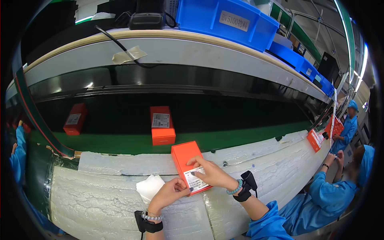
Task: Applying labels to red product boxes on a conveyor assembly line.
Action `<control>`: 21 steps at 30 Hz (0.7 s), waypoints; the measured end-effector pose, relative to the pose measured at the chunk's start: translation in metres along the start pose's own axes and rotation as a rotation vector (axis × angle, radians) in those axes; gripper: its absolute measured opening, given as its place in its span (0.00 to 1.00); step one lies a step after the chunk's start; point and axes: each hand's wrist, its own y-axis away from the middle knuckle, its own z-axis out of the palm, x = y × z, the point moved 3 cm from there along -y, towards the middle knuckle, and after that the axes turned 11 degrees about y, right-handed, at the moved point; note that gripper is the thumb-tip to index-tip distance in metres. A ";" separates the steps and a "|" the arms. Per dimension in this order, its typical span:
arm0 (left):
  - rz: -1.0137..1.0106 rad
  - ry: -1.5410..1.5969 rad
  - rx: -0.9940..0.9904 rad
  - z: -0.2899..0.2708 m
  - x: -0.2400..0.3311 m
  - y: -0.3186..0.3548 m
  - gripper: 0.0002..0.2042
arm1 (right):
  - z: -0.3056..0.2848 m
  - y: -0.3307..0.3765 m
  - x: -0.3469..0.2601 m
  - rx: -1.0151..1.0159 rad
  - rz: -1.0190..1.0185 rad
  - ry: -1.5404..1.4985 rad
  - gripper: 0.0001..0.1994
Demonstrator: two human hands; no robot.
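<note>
Fingers [196, 161] and thumb of the right hand [215, 175] rest apart over an orange box [185, 153]; the left hand [170, 195], narrowed, touches its near left edge, grip unclear. The box lies on the bench [100, 196], long axis pointing away and leftward, label nearest. Beyond, 2 orange cartons [163, 135] lie on a belt [120, 138]; the blue bin's [200, 16] contents are unclear.

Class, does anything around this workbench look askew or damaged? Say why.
The tape patch on the shelf's front edge looks wrinkled and makeshift, with a black cable crossing it. The bench covering looks rumpled rather than smooth.
</note>
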 end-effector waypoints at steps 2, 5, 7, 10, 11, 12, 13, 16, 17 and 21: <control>0.007 0.004 -0.001 0.001 0.001 0.000 0.12 | -0.001 0.000 -0.001 -0.001 -0.001 0.002 0.17; 0.009 -0.001 0.003 0.002 0.005 0.000 0.11 | -0.001 0.000 -0.002 -0.009 0.022 -0.002 0.16; -0.003 -0.003 0.003 0.002 0.005 0.000 0.11 | -0.001 0.000 -0.001 0.004 0.004 0.009 0.16; 0.004 0.002 0.005 0.001 0.003 -0.001 0.11 | 0.001 0.001 -0.006 0.029 -0.014 0.033 0.16; 0.009 0.001 0.006 0.001 0.003 -0.002 0.11 | 0.003 0.000 -0.003 0.031 -0.017 0.037 0.16; 0.012 -0.008 0.003 0.001 0.004 -0.003 0.11 | 0.007 0.000 0.000 0.052 -0.060 0.115 0.17; 0.015 -0.018 0.000 0.001 0.004 -0.003 0.10 | 0.011 0.001 0.000 0.073 -0.103 0.194 0.19; 0.004 -0.077 0.043 0.001 0.002 -0.004 0.10 | 0.034 0.015 -0.020 0.191 -0.034 0.815 0.21; 0.015 -0.081 0.047 0.000 -0.001 -0.006 0.10 | 0.044 0.014 -0.021 0.207 -0.016 1.039 0.23; -0.004 0.009 0.155 -0.009 -0.013 -0.011 0.12 | 0.045 0.002 -0.026 0.410 -0.134 1.045 0.23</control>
